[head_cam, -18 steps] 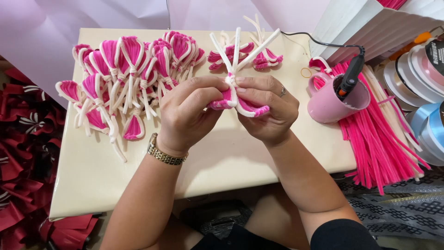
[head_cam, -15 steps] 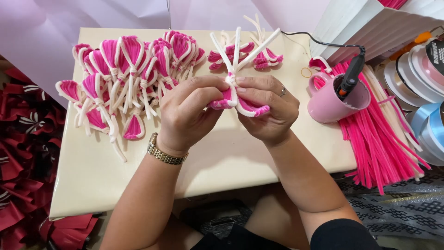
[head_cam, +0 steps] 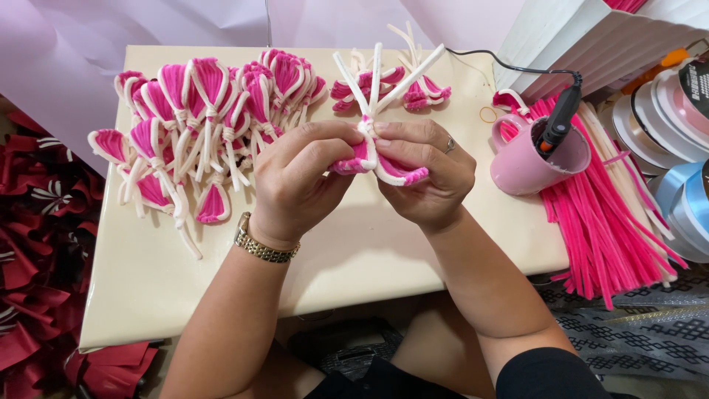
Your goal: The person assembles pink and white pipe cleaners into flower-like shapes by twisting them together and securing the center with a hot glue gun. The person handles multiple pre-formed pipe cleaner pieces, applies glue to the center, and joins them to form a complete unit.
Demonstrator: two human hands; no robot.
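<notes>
Head view looked straight down on a cream table, the largest thing in sight, with both forearms reaching in from the bottom edge. At the far left of the tabletop lay a broad heap of finished petals, pink chenille outlined in white stems, spread from the left edge toward the middle; a smaller cluster of the same pieces lay at the far centre, partly hidden behind the raised work. Off the right edge a thick bundle of pink pipe cleaners fanned downward, with ribbon spools stacked beyond it. A pink mug stood at the table's right side, a black-handled tool standing in it, its cord running back toward the wall. Dark red folded pieces were piled on the floor to the left. Above the table's middle, the left hand and the right hand met fingertip to fingertip, both pinched closed on one pink-and-white petal piece, held clear of the tabletop. Thumbs and forefingers clamped the twisted waist of the piece; three white stems stuck up and splayed above the knuckles. A gold watch sat on the left wrist, a ring on the right hand.
</notes>
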